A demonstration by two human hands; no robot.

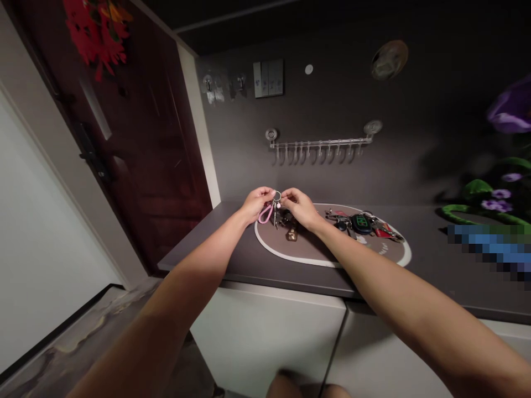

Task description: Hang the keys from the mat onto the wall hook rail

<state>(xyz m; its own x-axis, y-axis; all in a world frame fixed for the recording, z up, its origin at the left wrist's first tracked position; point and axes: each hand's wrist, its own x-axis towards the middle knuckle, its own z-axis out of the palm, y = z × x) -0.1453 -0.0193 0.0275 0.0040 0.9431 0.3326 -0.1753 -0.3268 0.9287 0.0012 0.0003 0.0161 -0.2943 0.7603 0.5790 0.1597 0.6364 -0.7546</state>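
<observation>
A metal key ring [277, 195] is pinched between my two hands above the left end of an oval mat [282, 255]. My left hand [258, 203] grips its left side, fingers closed. On the right side, my right hand [301, 207] has its fingertips closed at the ring. A pink strap loop [266, 214] and several keys [275, 218] hang below it. A brown and gold tag [292, 233] lies on the mat just beneath. Farther right on the mat are a black key fob with green marks [362, 223], more keys and a red tag [384, 230].
A rail with clear hooks [321, 143] is fixed to the wall behind. The dark counter [244, 251] runs above white cabinets [274, 320]. Purple flowers [498, 202] and a blurred blue item [493, 247] are at the right. A dark red door [145, 127] stands left.
</observation>
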